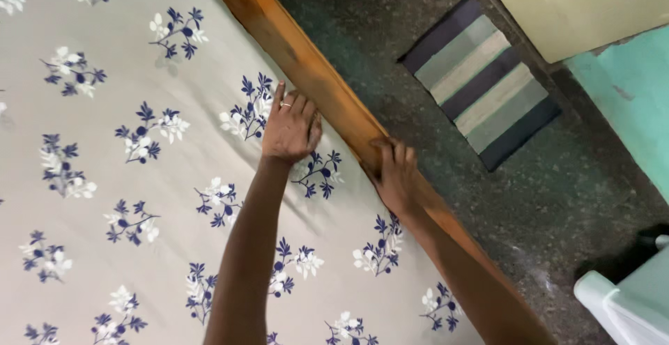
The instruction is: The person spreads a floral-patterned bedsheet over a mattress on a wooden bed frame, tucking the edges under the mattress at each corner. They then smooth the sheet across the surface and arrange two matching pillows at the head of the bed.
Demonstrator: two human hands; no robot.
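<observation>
So the bedsheet (139,178), grey with blue and white flower sprigs, is spread flat over the bed and fills most of the left side of the view, running right up to the wooden bed frame (306,66) that cuts diagonally across. Left hand (289,130) lies flat on the sheet, palm down, fingers together and pointing at the frame, ring on one finger, right at the sheet's edge. Right hand (394,174) is just beside it, fingers curled over the wooden rail where sheet meets wood; can't tell if it's pinching any fabric. Past the frame there's dark speckled floor, with a striped mat (481,83) lying well apart from the bed.
</observation>
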